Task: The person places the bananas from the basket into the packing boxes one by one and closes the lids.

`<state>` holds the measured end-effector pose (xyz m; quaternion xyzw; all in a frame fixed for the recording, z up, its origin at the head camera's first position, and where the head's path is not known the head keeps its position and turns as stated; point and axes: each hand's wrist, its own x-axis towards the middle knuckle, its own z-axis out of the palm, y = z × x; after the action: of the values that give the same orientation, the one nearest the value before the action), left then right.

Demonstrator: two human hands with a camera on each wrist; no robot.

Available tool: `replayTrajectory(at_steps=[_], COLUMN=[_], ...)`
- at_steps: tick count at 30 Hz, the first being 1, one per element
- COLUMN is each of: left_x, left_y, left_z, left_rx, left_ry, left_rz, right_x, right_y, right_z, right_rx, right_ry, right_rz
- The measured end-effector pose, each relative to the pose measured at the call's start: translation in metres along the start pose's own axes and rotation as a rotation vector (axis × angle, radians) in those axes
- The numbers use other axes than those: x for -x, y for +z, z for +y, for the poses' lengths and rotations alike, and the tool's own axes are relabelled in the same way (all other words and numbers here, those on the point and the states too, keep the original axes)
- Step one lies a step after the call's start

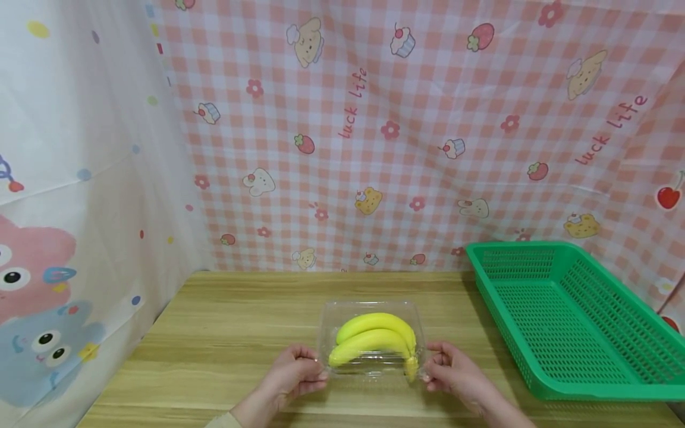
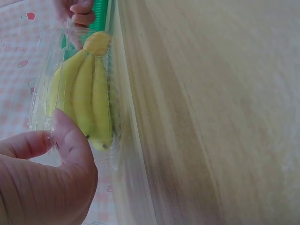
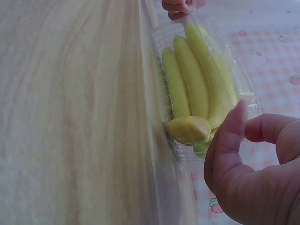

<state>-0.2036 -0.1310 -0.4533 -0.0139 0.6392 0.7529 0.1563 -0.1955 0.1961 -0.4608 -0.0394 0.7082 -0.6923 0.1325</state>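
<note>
A clear plastic clamshell box (image 1: 369, 306) stands on the wooden table, with a bunch of yellow bananas (image 1: 374, 339) inside it. Its lid looks closed over the fruit. My left hand (image 1: 299, 371) pinches the box's left edge between thumb and index finger, and in the left wrist view that thumb (image 2: 70, 140) lies against the plastic rim. On the other side my right hand (image 1: 452, 374) pinches the right edge, near the banana stem (image 3: 190, 130). Both hands are at the near corners of the box.
A green perforated plastic basket (image 1: 556, 380) stands at the right of the wooden table (image 1: 241, 315). Behind the table hangs a pink checked cloth (image 1: 342, 178); a white patterned cloth (image 1: 112, 196) hangs on the left.
</note>
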Motion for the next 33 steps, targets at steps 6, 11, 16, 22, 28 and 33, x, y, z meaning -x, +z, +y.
replayTrajectory(at_steps=[6, 11, 16, 22, 28, 33], left_x=[0.0, 0.0, 0.001, 0.001, 0.002, 0.001], left_y=[0.0, -0.001, -0.004, -0.008, -0.012, -0.016], left_z=[-0.001, 0.0, 0.002, 0.009, 0.022, 0.03], left_rx=[-0.008, -0.021, -0.099, -0.26, -0.527, -0.69], left_ry=[0.008, 0.016, 0.026, 0.124, 0.252, 0.409], left_rz=[0.003, -0.007, -0.012, 0.021, 0.126, 0.187], right_x=[0.0, 0.001, 0.003, 0.004, 0.002, -0.001], right_y=[0.002, 0.0, -0.004, -0.009, -0.014, -0.018], right_z=[0.0, -0.002, -0.006, -0.015, -0.023, -0.026], right_rx=[0.022, 0.027, 0.117, 0.342, 0.5, 0.661], right_ry=[-0.008, -0.011, -0.066, -0.152, -0.225, -0.352], right_rz=[0.037, 0.015, 0.001, 0.079, 0.171, 0.232])
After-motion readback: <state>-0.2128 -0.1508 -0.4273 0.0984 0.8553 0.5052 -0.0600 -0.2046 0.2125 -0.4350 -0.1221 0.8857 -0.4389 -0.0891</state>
